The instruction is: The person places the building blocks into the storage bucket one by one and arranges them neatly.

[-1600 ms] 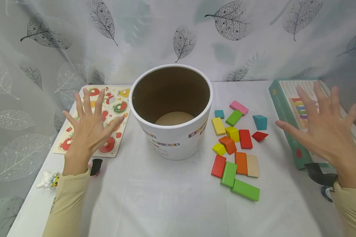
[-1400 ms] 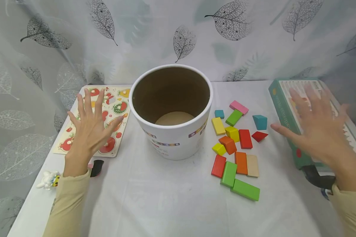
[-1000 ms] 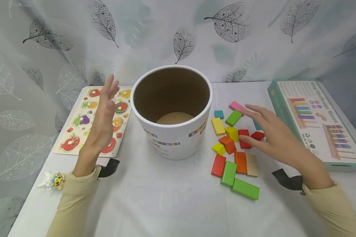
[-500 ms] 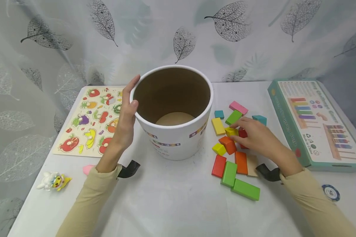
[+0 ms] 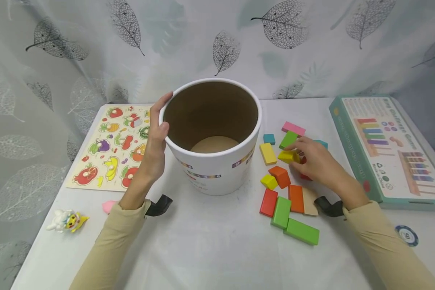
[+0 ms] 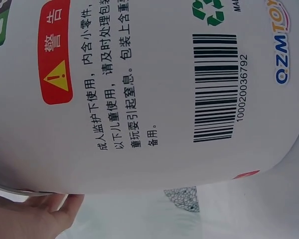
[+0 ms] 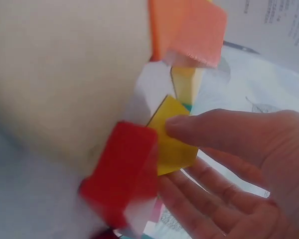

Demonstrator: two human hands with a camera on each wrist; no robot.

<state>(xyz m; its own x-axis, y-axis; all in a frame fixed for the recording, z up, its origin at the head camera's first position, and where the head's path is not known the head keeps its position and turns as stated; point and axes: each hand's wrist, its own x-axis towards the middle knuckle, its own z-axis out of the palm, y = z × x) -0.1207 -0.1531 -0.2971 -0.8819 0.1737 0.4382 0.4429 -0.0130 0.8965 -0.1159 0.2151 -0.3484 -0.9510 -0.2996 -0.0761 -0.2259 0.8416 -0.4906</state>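
Observation:
My right hand (image 5: 317, 161) pinches a yellow block (image 5: 289, 156) between thumb and fingers, just above the other blocks. In the right wrist view the thumb (image 7: 214, 130) lies across this yellow block (image 7: 175, 137), beside a red block (image 7: 127, 167). My left hand (image 5: 154, 149) holds the rim and left outer wall of a big white bucket (image 5: 217, 173). The left wrist view shows the left hand (image 6: 35, 216) low at the left, with the bucket's printed wall (image 6: 164, 164) filling most of the picture. Part of the red block is hidden behind the right hand.
Several coloured blocks, among them a green block (image 5: 301, 231) and an orange block (image 5: 296, 198), lie right of the bucket. A game box (image 5: 402, 161) stands far right, with a poker chip (image 5: 407, 235) nearer. A fruit puzzle board (image 5: 110, 153) and small figure (image 5: 74, 221) lie left.
Both hands have come inward from the sides, where their fingers were spread. The left has taken hold of the bucket; the right has gripped the yellow block and slightly lifted it.

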